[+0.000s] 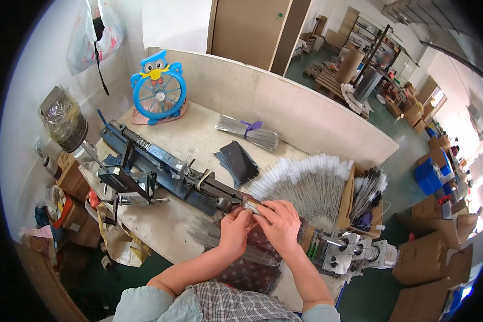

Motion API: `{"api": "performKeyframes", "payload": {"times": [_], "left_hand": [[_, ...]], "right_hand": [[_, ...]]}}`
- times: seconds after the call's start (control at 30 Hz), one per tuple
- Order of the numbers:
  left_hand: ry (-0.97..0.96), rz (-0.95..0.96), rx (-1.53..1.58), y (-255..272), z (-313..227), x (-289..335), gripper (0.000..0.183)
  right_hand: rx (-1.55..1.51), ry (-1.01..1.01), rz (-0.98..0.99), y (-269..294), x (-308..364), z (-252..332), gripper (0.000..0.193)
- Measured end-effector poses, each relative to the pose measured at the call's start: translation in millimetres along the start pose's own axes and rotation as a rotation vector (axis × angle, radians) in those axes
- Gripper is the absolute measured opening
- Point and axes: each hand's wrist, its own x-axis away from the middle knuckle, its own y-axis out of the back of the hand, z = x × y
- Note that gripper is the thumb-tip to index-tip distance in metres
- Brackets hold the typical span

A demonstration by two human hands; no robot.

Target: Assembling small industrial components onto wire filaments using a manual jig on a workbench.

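Both hands meet in front of me at the near right end of a long dark metal bench machine. My left hand is closed, thumb and fingertips pinched together. From the other side, my right hand closes its fingertips around a small silver-and-yellow piece at the machine's tip. Fingers hide most of that piece, so its kind is unclear. Below my left wrist, loose thin metal wires lie beside a dark spotted cloth. A fan of thin wire brushes with white bristle tips spreads beyond my right hand.
A silver clamp-like machine stands at the right table edge. Farther back are a phone on dark cloth, a wire bundle with a purple tie and a blue toy-shaped fan. A low partition borders the table.
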Motion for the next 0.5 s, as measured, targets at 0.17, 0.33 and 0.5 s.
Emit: {"api": "performKeyframes", "payload": {"times": [0.17, 0.33, 0.5], "left_hand": [[-0.005, 0.007, -0.004, 2.8, 0.9, -0.3, 0.009], [0.024, 0.017, 0.031, 5.8, 2.0, -2.6, 0.012], [-0.001, 0.015, 0.010, 1.7, 0.8, -0.5, 0.008]], "right_hand": [[-0.006, 0.008, -0.012, 0.6, -0.3, -0.6, 0.022], [0.001, 0.015, -0.016, 3.1, -3.6, 0.5, 0.021], [-0.013, 0.026, -0.034, 2.0, -2.2, -2.6, 0.023]]}}
